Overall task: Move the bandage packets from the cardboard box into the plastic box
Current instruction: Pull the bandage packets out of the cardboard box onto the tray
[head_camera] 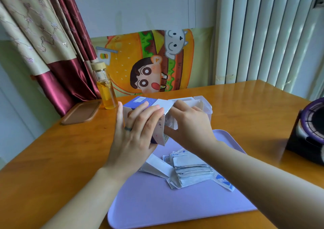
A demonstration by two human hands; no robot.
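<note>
- Left hand (pixel 138 130) grips the cardboard box (pixel 140 102) at frame centre: fingers wrapped over its near side, thumb on the far left edge, dark ring on one finger.
- Box is held tilted above the table (pixel 245 109). Blue top with barcode faces up, open end faces right, white flap (pixel 165 106) sticks up.
- Right hand (pixel 190 125) is at the box's open end, fingers curled over the flap edge, thumb under the lower edge of the mouth. It clamps the box end; cannot tell if it also pinches a packet inside.
- Bandage packets (pixel 191 170): loose white pile with a few blue-printed ones, lying on the purple tray (pixel 157 202), lower centre, just under the right forearm.
- Plastic box (pixel 206 106): clear, stands on the table just behind the right hand, partly hidden. Contents unclear.
- Glass bottle (pixel 106 90) with yellow liquid and a wooden cap, centre left.
- Brown tray (pixel 80 113) just left of the bottle.
- Black and purple object (pixel 312 132) at the right edge.
- Cartoon burger poster (pixel 149 60) on the wall behind, curtain (pixel 52 44) upper left.
</note>
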